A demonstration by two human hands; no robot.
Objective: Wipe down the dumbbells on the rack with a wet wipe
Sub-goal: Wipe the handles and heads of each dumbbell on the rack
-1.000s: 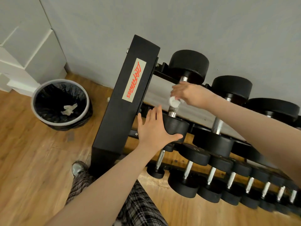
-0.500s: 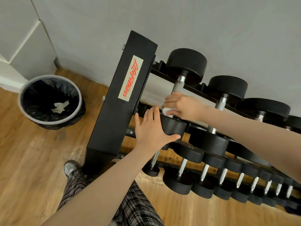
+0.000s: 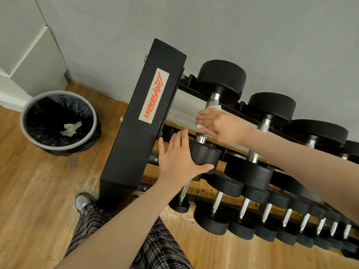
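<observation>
1. We find the rack [image 3: 136,136] standing on a wood floor [image 3: 35,191] against a grey wall, with dumbbells laid across its tiers.
2. The dumbbell [image 3: 213,101] in hand is the first on the top tier, next to the rack's black end post. Its far head sits by the wall and its near head faces us.
3. The left hand [image 3: 178,160] lies flat on the near head, fingers straight and spread, thumb hooked under the rim. We judge it is steadying the weight against rolling.
4. The right hand [image 3: 219,125] is curled round the steel handle at about mid-length, pinching the wipe [image 3: 215,109] against the bar. A white corner shows above the fingers and a fold below them.
5. Step in hand, by our reading: wiping the handle of this first dumbbell. Bare knurled steel shows above and below the grip.
6. We cannot tell whether either head is yet wiped.
7. The next move calls for sliding the wipe along the bar to both collars, then over the heads, with the left hand holding the weight firm.
8. The neighbouring dumbbell [image 3: 260,133] lies just beside, and many smaller ones fill the lower tier [image 3: 272,216]. Most of the task appears to remain.
9. A bin [image 3: 58,123] with a black liner stands left of the rack, with crumpled pale material inside.
</observation>
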